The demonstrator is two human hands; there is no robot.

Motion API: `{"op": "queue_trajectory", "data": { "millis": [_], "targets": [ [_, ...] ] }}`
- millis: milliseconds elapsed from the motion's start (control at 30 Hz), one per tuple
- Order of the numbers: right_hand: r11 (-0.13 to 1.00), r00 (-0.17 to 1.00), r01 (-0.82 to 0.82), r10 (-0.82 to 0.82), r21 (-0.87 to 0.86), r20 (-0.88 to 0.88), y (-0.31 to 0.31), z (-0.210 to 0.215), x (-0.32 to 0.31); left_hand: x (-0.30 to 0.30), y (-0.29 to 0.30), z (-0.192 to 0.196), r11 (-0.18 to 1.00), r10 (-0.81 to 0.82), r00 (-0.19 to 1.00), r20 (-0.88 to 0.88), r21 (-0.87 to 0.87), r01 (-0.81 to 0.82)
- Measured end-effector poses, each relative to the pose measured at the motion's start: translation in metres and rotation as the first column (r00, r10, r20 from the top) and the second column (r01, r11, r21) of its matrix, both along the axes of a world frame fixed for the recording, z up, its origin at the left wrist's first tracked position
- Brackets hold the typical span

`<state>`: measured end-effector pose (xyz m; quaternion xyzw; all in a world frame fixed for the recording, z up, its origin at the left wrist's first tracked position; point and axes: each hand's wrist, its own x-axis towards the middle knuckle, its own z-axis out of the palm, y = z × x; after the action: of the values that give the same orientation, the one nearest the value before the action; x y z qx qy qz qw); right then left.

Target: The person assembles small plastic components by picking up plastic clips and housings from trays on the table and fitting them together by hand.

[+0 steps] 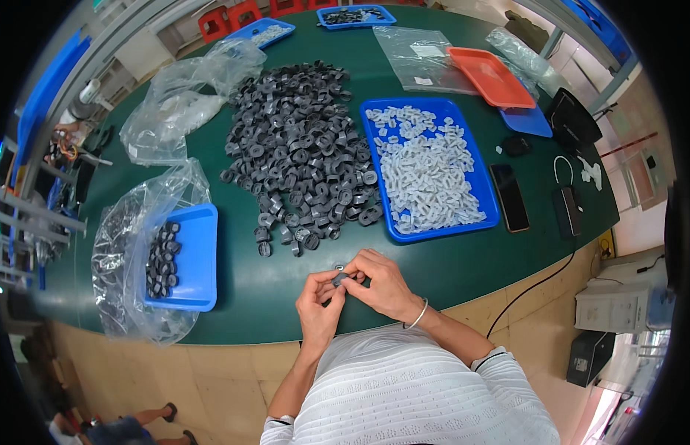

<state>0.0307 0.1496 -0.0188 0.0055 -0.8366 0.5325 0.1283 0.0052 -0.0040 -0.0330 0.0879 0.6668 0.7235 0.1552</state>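
Close to the table's near edge, my left hand (320, 305) and my right hand (382, 285) meet, fingertips pinched on one small dark grey plastic part (340, 279). A small pale ring-like piece (339, 268) shows just beyond the fingers; whether it touches the part I cannot tell. Ahead lies a large heap of dark grey round plastic parts (300, 141). Right of the heap stands a blue tray (428, 236) filled with small white plastic pieces (430, 174). At the left, another blue tray (200, 259) holds several dark parts (162, 259), partly under a clear plastic bag (123, 256).
A black phone (509, 198) lies right of the white pieces, near a corded black box (566, 210). Farther back are a red tray (493, 76), clear bags (419, 55) and two small blue trays (356, 24). Another person's legs (152, 419) show at lower left.
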Motion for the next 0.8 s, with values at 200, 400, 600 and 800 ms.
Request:
{"op": "queue_trajectory", "data": {
  "millis": [200,400,600,800],
  "targets": [
    [0.988,0.994,-0.098,0.104,0.119,-0.044,0.013,0.009,0.001,-0.012,0.000,0.013,0.989,-0.102,0.995,0.005,-0.109,0.102],
    [0.991,0.991,-0.132,0.131,0.023,0.029,0.013,0.014,0.008,-0.017,-0.002,0.000,0.981,-0.186,0.970,0.159,-0.021,0.191],
    [0.995,0.993,-0.081,0.086,-0.062,0.081,0.010,0.019,0.005,-0.032,-0.006,0.008,0.950,-0.302,0.935,0.185,-0.018,0.310],
    [0.904,0.961,-0.048,0.157,-0.426,0.225,0.015,-0.001,-0.001,-0.040,-0.007,0.024,0.928,-0.346,0.870,0.350,-0.009,0.373]
  ]
}}
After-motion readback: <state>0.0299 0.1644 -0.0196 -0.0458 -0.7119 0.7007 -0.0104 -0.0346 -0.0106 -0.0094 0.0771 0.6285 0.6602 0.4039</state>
